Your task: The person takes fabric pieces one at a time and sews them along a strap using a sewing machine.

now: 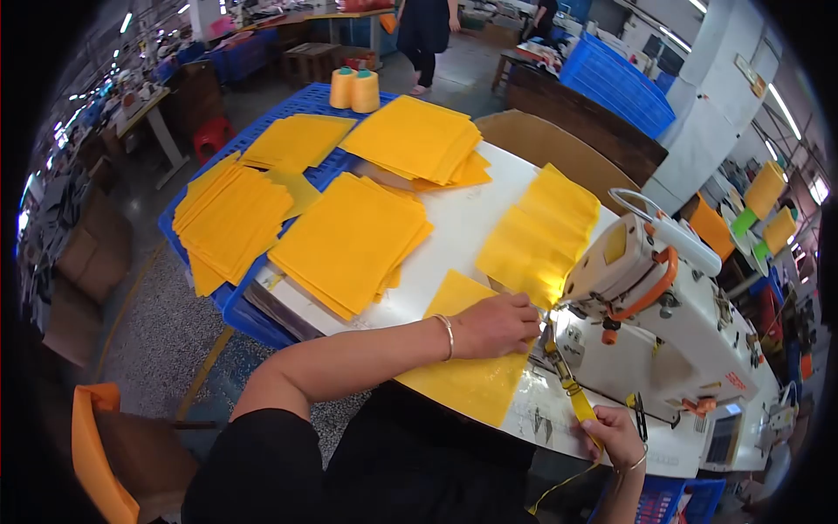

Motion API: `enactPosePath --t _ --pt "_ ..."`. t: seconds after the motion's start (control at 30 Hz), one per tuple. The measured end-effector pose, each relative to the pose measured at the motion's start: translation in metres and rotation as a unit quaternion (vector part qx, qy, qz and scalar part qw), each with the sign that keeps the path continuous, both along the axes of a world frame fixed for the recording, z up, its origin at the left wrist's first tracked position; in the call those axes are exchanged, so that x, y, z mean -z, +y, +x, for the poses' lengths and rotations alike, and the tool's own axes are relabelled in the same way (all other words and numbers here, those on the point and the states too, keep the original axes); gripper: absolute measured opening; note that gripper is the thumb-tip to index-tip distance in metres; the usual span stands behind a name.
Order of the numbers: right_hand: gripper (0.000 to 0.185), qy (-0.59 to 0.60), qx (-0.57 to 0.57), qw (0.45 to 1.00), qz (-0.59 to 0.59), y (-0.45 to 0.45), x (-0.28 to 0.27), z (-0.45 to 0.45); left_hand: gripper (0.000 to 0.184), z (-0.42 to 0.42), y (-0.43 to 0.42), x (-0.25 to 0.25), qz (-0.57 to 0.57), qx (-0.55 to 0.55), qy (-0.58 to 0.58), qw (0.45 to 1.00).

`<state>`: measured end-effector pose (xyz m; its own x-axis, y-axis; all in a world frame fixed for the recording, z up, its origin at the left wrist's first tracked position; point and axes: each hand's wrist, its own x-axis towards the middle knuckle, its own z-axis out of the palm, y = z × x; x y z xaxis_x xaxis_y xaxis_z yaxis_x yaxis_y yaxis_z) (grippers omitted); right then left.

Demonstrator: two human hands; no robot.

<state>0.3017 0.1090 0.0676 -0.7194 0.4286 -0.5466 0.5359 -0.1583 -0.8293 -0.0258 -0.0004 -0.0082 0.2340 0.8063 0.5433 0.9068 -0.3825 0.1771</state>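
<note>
At the white sewing machine [646, 288], my left hand [499, 327] rests on a flat yellow fabric piece [471, 384]. Its fingers are curled together at the fabric's edge, just left of the lit needle area. A second yellow fabric panel [541, 229], slightly rippled, lies behind the needle. My right hand [616, 437] is closed around a narrow yellow strip [582, 407], which runs up into a metal guide [559, 360] in front of the presser foot. The needle tip and the fabric beneath it are hard to make out.
Stacks of yellow fabric pieces [349, 240] cover the table's left side and a blue plastic crate [229, 301]. Two thread cones [365, 92] stand at the back. A cardboard sheet [550, 144] curves behind the table. Another person [426, 35] is in the aisle.
</note>
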Motion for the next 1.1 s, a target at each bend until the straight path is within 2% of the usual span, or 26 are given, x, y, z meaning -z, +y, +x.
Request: enactPosePath --t 0.33,0.4,0.43,0.57,0.6,0.83,1.1 --pt "0.016 0.013 0.014 1.000 0.011 0.000 0.006 0.004 0.019 -0.008 -0.003 0.005 0.004 -0.032 -0.040 0.999" --pt "0.017 -0.009 0.025 0.999 0.030 0.000 0.008 0.004 0.022 -0.013 -0.006 0.014 0.000 -0.007 -0.039 0.999" --pt "0.018 -0.010 0.039 0.998 0.037 -0.001 0.010 0.005 0.028 -0.014 -0.013 0.006 -0.039 -0.007 -0.017 0.999" --pt "0.016 0.016 0.018 1.000 0.013 -0.001 0.006 0.005 0.047 -0.011 -0.028 0.006 0.004 0.005 0.025 1.000" --pt "0.016 0.018 0.010 0.999 0.028 -0.001 0.007 0.005 0.044 -0.009 -0.029 0.005 0.020 0.006 0.011 1.000" --pt "0.015 0.027 0.014 0.999 0.011 0.001 0.008 0.006 0.052 -0.001 -0.029 0.000 -0.082 -0.013 0.004 0.997" --pt "0.015 0.036 0.013 0.999 0.004 0.002 0.010 0.005 0.056 0.000 -0.021 -0.010 -0.124 0.007 0.026 0.992"
